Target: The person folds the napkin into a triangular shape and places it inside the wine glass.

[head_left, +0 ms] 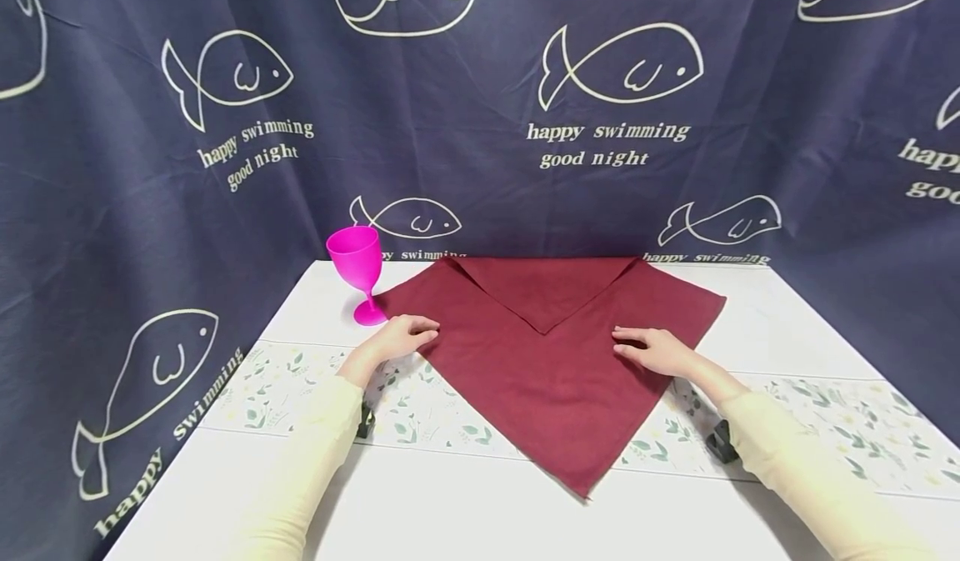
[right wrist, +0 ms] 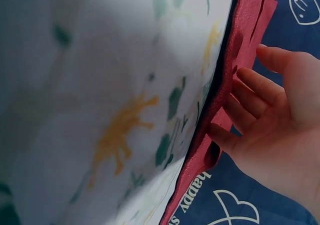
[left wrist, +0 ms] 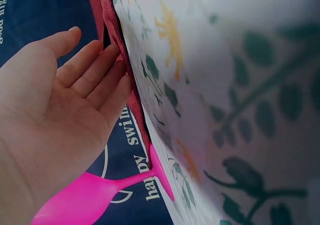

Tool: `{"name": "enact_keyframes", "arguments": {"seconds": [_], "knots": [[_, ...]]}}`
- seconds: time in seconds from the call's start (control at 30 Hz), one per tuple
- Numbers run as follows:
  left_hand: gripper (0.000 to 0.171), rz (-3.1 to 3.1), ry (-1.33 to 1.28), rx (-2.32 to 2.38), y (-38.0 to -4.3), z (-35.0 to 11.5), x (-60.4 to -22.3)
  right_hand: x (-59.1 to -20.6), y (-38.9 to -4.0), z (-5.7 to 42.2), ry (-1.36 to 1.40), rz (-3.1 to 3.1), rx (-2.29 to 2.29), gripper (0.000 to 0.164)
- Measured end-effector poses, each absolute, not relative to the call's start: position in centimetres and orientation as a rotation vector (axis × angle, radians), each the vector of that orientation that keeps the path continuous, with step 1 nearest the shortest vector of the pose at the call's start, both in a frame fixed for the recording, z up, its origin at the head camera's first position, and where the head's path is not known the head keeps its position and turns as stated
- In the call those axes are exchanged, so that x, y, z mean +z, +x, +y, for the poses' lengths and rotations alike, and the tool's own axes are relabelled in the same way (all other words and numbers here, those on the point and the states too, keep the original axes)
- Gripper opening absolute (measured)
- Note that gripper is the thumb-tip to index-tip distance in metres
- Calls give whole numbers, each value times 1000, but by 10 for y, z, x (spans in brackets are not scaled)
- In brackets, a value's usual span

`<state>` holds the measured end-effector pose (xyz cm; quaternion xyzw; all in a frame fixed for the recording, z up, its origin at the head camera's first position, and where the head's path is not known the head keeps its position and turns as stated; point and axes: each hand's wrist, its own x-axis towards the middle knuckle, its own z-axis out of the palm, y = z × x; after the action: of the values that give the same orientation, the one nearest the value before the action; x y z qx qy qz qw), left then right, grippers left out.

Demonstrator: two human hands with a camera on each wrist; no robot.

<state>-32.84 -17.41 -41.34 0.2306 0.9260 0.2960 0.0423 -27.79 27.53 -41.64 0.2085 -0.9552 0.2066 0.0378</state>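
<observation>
A dark red cloth napkin (head_left: 555, 394) lies flat on the table with one corner toward the person. Its far corner is folded down into a triangular flap (head_left: 543, 290). At its left edge is my left hand (head_left: 397, 340), fingers loosely bent and nothing gripped; in the left wrist view the fingertips (left wrist: 122, 80) touch or nearly touch the cloth. On the opposite side, my right hand (head_left: 656, 351) is at the right edge, its relaxed fingers (right wrist: 245, 110) against or just over the fabric. A bright pink goblet (head_left: 356, 261) stands upright beyond the left hand.
The white table (head_left: 435, 503) has a band of leaf-and-flower print across it. A navy curtain (head_left: 480, 161) with white fish drawings hangs behind and along both sides. The goblet's foot (head_left: 369, 313) sits close to the napkin's left corner.
</observation>
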Motion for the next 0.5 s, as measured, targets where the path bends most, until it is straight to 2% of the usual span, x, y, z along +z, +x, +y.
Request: {"name": "enact_keyframes", "arguments": {"seconds": [0.5], "knots": [[33, 2831, 722, 895, -325, -173, -411, -413, -274, 273, 571, -2909, 707, 45]]}}
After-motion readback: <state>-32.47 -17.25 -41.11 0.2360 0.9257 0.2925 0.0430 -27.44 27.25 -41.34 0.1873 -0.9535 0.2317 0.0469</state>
